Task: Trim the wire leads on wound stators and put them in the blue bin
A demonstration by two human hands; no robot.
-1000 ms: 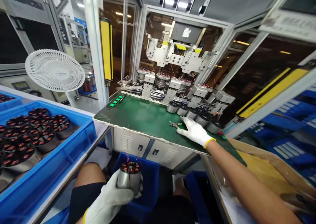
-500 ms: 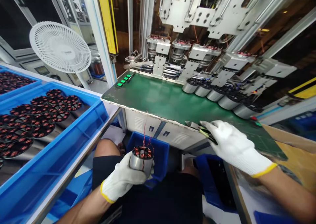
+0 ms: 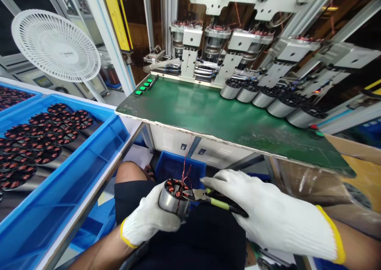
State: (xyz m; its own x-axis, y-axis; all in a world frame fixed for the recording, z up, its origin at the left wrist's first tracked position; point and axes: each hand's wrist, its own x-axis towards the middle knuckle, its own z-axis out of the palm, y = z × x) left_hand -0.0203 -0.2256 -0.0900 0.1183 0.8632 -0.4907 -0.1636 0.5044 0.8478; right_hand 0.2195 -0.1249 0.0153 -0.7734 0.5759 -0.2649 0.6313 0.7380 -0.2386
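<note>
My left hand, in a white glove with a yellow cuff, is wrapped round a motor stator. The stator is a silver cylinder with copper windings at its open top, tilted a little above my lap. Thin red wires stick up from it. In my gloved right hand are wire cutters with yellow-green and black handles. Their jaws point left and reach the stator's rim beside the wires. Whether the jaws grip a wire cannot be made out.
At left a blue crate holds several stators in rows, with a white fan behind it. Ahead is a green work surface, with several stators lined up below the winding machine. A blue bin stands on the floor.
My right hand has brought the wire cutters from the green surface's front edge down and left to the stator. The left hand still holds the stator, nearly in place. The view has shifted slightly.
</note>
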